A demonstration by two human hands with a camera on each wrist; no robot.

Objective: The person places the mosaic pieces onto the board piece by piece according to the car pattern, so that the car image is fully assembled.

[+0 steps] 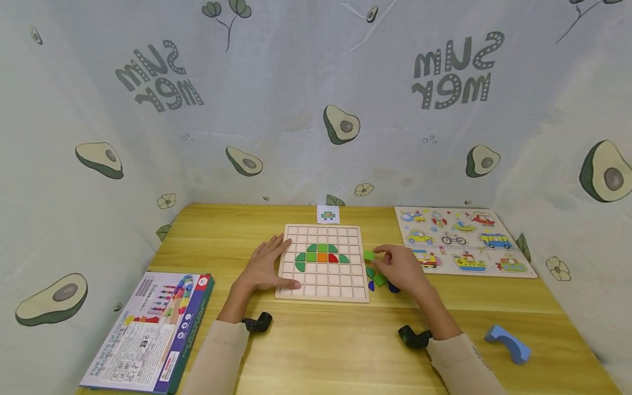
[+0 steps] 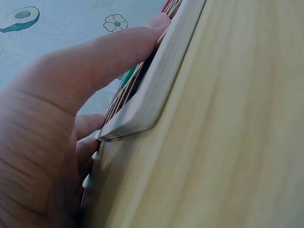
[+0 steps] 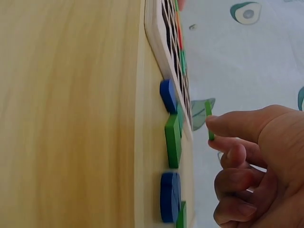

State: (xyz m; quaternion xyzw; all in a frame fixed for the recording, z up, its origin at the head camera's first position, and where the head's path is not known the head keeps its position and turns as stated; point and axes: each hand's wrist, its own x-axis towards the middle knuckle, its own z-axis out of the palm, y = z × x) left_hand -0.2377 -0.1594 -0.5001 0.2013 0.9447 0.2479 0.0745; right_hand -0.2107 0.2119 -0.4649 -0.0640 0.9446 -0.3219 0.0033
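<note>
A wooden grid board lies on the table, bearing a car-like pattern of green, orange and red tiles. My left hand rests at its left side, thumb extended over the near rim and fingers along the left edge. Just right of the board, my right hand pinches a light green square tile between thumb and index finger. That tile is held above the table, edge-on in the right wrist view. Below the right hand lie loose pieces, among them a green tile and blue pieces.
Behind the board is a small pattern card. A vehicle puzzle board lies at the back right, and a blue arch block at the front right. On the left there is a flat printed box.
</note>
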